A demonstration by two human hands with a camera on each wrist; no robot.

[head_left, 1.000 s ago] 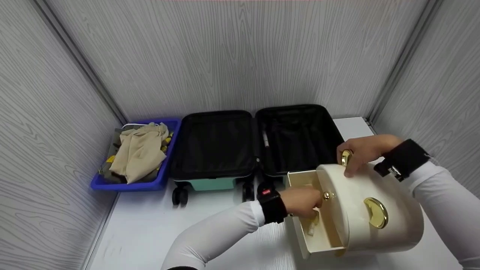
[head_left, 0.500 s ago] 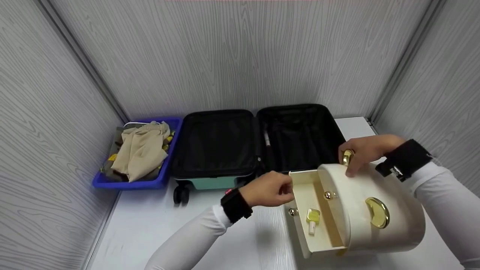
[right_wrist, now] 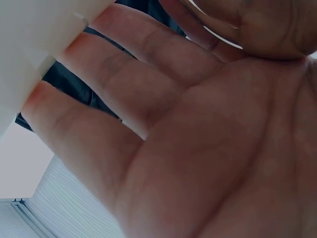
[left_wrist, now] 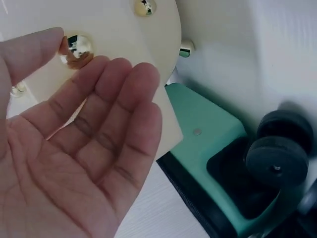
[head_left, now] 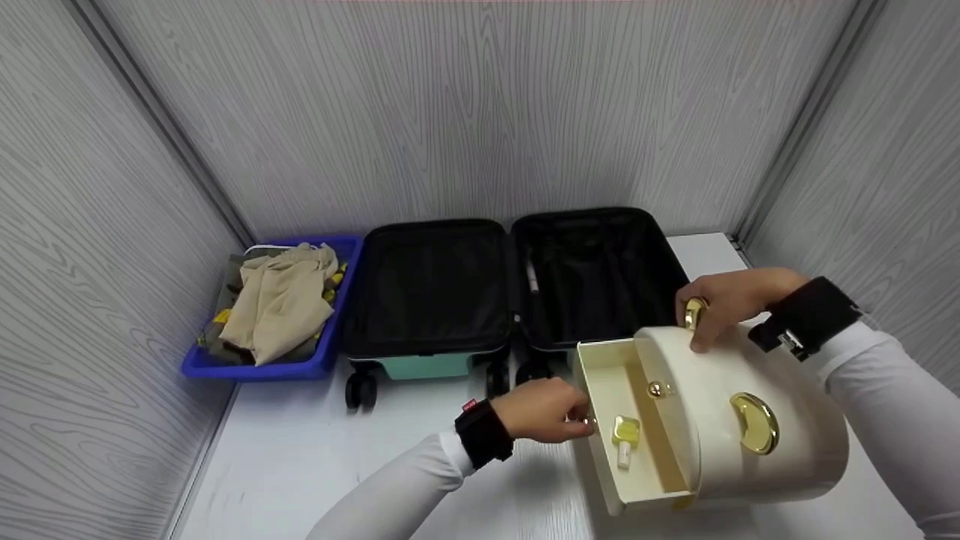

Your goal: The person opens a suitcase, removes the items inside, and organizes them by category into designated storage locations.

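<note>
Grey wood-grain panels wall in a white table (head_left: 300, 465) on three sides. At the back of it an open suitcase (head_left: 517, 289) with a mint-green shell lies with both black-lined halves up, and to its left a blue bin (head_left: 262, 367) holds beige cloth (head_left: 281, 300).

At the front right stands a cream jewellery box (head_left: 750, 427) with a rounded top and a gold clasp (head_left: 754, 424) on its front. Its drawer (head_left: 626, 427) is pulled out to the left, and a small yellow-capped bottle (head_left: 624, 439) lies inside on the drawer floor.

The left hand (head_left: 544, 411) is at the drawer's front panel. In the left wrist view its fingers (left_wrist: 124, 99) are straight and close together, the thumb tip beside the round gold knob (left_wrist: 78, 47), the palm open and holding nothing. The head view shows the fingertips at the panel, but I cannot tell whether they touch it.

The right hand (head_left: 731, 300) rests on top of the box, its fingers (right_wrist: 114, 79) spread flat over the upper edge, with the thumb against a gold handle (head_left: 694, 313).
</note>
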